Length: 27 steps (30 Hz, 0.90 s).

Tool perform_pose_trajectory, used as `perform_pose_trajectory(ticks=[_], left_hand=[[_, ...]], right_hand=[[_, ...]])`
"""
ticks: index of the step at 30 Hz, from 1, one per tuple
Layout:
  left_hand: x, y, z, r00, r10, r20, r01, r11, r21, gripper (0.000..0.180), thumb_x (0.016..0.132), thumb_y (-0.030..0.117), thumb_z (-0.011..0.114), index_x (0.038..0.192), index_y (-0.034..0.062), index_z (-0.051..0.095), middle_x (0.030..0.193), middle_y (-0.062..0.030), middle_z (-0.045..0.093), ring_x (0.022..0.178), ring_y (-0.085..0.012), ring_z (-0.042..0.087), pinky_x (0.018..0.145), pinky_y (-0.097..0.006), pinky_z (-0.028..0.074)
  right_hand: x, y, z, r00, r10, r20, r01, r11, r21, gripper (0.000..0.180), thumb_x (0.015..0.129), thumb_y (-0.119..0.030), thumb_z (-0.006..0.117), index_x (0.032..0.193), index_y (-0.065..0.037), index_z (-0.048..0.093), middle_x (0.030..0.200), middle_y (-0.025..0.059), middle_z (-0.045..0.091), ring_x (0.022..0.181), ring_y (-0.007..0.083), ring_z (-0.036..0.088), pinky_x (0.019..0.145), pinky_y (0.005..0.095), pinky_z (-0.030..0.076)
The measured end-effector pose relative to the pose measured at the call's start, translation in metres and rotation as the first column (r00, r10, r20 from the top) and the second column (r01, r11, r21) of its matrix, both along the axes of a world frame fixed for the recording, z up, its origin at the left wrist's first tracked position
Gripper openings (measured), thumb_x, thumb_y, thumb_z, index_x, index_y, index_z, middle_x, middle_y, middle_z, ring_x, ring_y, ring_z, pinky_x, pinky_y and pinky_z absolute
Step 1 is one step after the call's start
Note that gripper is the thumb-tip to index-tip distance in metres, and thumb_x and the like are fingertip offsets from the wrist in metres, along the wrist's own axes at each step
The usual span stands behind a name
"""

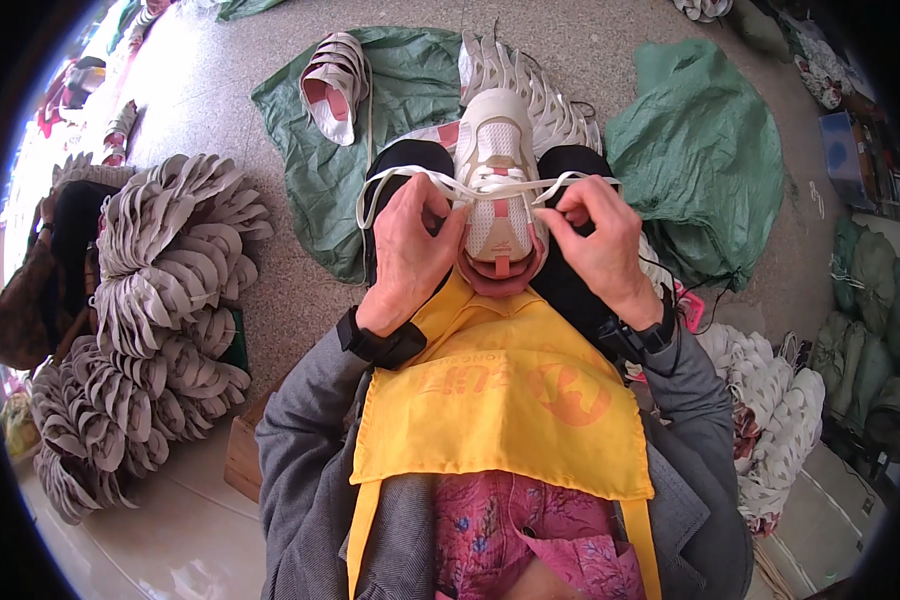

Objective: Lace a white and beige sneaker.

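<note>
A white and beige sneaker (497,130) with pink trim rests between my knees, toe pointing away from me. White shoelace (410,172) crosses over its tongue and loops out to both sides. My left hand (410,245) is closed in a pinch on the lace at the shoe's left side. On the right, my right hand (602,245) pinches the lace too, fingers curled. Both hands are close to the shoe's collar. The exact grip inside the curled fingers is partly hidden.
A yellow apron (500,410) covers my lap. Green sheeting (320,190) and a green sack (710,150) lie on the floor ahead. One loose shoe upper (335,85) lies on the sheeting. Grey shoe pieces (170,270) are heaped left; white ones (770,400) lie right.
</note>
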State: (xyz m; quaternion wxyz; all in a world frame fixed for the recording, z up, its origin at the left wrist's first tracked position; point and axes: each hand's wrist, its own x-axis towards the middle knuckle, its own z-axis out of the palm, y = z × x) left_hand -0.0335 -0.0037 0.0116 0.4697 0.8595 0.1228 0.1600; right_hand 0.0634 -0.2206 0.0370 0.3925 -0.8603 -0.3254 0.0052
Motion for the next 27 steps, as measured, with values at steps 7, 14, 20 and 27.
perform_pose_trajectory(ticks=[7, 14, 20, 27], left_hand=[[-0.004, -0.002, 0.001, 0.990, -0.137, 0.026, 0.133, 0.984, 0.121, 0.036, 0.078, 0.005, 0.076, 0.104, -0.0004, 0.051, 0.093, -0.0169, 0.054, 0.087, -0.0344, 0.057, 0.075, -0.043, 0.049], [-0.001, -0.009, 0.004, 0.984, -0.150, 0.096, 0.114, 0.944, 0.309, 0.030, 0.081, 0.004, 0.067, 0.106, -0.0024, 0.051, 0.096, -0.0200, 0.051, 0.092, -0.0400, 0.054, 0.079, -0.048, 0.047], [0.000, -0.009, -0.004, 0.987, -0.141, 0.072, 0.108, 0.933, 0.343, 0.027, 0.084, 0.002, 0.064, 0.107, -0.0026, 0.051, 0.097, -0.0216, 0.052, 0.092, -0.0421, 0.054, 0.078, -0.050, 0.045], [0.003, -0.011, -0.011, 0.988, -0.147, 0.051, 0.116, 0.914, 0.388, 0.019, 0.090, 0.000, 0.060, 0.105, -0.0029, 0.049, 0.096, -0.0222, 0.051, 0.092, -0.0417, 0.054, 0.080, -0.049, 0.046]], right_hand=[[-0.010, 0.009, -0.008, 0.992, 0.107, 0.067, -0.099, 0.988, -0.118, 0.026, 0.081, -0.003, 0.074, 0.102, 0.003, 0.061, 0.100, 0.0168, 0.060, 0.095, 0.0363, 0.063, 0.082, 0.0422, 0.054], [-0.007, 0.012, -0.019, 0.981, 0.079, 0.177, -0.053, 0.988, -0.143, 0.021, 0.083, 0.000, 0.067, 0.103, 0.003, 0.062, 0.099, 0.0176, 0.062, 0.094, 0.0362, 0.065, 0.082, 0.0424, 0.055], [-0.007, 0.011, -0.019, 0.970, 0.131, 0.203, -0.107, 0.986, -0.125, 0.022, 0.082, 0.002, 0.067, 0.104, 0.001, 0.062, 0.099, 0.0156, 0.062, 0.096, 0.0341, 0.065, 0.083, 0.0411, 0.056], [-0.003, 0.010, -0.010, 0.866, 0.339, 0.368, -0.181, 0.897, -0.402, 0.024, 0.075, 0.000, 0.067, 0.098, 0.004, 0.061, 0.098, 0.0159, 0.060, 0.096, 0.0317, 0.065, 0.082, 0.0364, 0.058]])
